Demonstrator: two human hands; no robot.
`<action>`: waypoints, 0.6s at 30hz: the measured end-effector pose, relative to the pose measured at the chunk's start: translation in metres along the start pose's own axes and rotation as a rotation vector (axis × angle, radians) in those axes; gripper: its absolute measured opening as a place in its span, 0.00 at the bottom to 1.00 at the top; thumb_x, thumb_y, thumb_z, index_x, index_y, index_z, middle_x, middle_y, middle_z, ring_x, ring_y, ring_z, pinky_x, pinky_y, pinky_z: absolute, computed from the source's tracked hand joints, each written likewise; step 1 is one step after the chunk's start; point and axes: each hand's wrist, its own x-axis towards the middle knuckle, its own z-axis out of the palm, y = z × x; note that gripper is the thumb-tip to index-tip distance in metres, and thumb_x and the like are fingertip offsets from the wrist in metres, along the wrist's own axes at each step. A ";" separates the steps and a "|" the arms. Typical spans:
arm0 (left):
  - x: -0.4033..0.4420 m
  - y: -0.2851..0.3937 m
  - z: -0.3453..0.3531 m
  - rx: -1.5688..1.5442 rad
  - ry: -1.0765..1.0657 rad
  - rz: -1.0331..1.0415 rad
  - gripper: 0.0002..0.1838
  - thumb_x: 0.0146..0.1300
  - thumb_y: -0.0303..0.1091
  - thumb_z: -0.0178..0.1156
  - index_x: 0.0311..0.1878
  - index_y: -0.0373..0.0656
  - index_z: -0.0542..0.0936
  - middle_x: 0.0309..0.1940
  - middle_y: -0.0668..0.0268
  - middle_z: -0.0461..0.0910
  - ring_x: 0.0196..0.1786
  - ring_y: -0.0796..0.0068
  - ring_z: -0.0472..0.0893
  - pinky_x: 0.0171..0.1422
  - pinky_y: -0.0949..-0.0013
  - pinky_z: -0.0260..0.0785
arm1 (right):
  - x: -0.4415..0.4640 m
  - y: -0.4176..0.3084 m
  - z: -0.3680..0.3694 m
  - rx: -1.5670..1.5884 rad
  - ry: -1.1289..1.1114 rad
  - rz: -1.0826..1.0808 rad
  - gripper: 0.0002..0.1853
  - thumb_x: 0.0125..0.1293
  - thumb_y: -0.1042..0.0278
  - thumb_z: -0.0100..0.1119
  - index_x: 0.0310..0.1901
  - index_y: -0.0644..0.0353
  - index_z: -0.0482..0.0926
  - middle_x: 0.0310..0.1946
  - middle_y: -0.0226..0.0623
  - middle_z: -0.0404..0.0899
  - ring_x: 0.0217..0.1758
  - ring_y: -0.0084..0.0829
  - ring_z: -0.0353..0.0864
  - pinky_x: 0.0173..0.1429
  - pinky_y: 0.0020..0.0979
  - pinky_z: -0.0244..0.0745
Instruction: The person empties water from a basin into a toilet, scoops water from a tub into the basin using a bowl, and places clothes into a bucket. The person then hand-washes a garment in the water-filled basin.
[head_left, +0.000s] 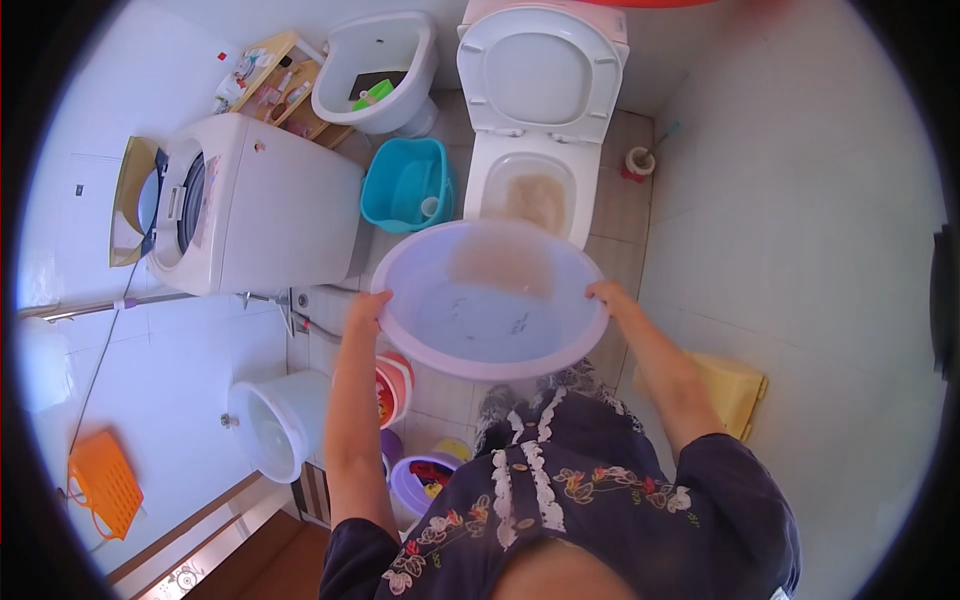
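My left hand grips the left rim of a wide lavender washbasin, and my right hand is closed on its right rim. Brownish water lies toward the basin's far side, with a few dark marks on the bottom nearer me. The far rim is over the front of a white toilet, so the basin hides part of the bowl. Its lid is raised, and brownish liquid shows inside the bowl.
A teal bucket stands left of the toilet, below a white sink. Farther left is a washing machine. A white tub, a red bucket and a purple basin sit lower left. A toilet brush holder stands by the right wall.
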 end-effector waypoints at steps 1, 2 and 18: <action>-0.007 -0.008 0.000 0.003 0.017 -0.018 0.24 0.50 0.24 0.58 0.50 0.24 0.63 0.43 0.45 0.72 0.42 0.55 0.76 0.43 0.53 0.72 | -0.010 -0.011 -0.005 -0.066 0.045 -0.052 0.15 0.38 0.75 0.59 0.31 0.73 0.74 0.27 0.48 0.76 0.28 0.40 0.77 0.30 0.36 0.74; -0.016 -0.019 0.004 0.007 0.035 -0.037 0.24 0.50 0.24 0.58 0.50 0.24 0.63 0.43 0.46 0.72 0.42 0.54 0.76 0.44 0.52 0.72 | -0.019 -0.021 -0.009 -0.130 0.090 -0.104 0.15 0.38 0.75 0.59 0.31 0.74 0.75 0.28 0.49 0.77 0.29 0.41 0.78 0.31 0.36 0.74; -0.062 -0.154 0.071 -0.498 0.062 0.054 0.27 0.49 0.27 0.62 0.54 0.36 0.65 0.48 0.57 0.71 0.49 0.61 0.72 0.53 0.61 0.68 | -0.067 -0.064 -0.051 -0.175 0.245 -0.806 0.18 0.43 0.67 0.57 0.37 0.67 0.73 0.30 0.51 0.77 0.34 0.41 0.78 0.41 0.34 0.73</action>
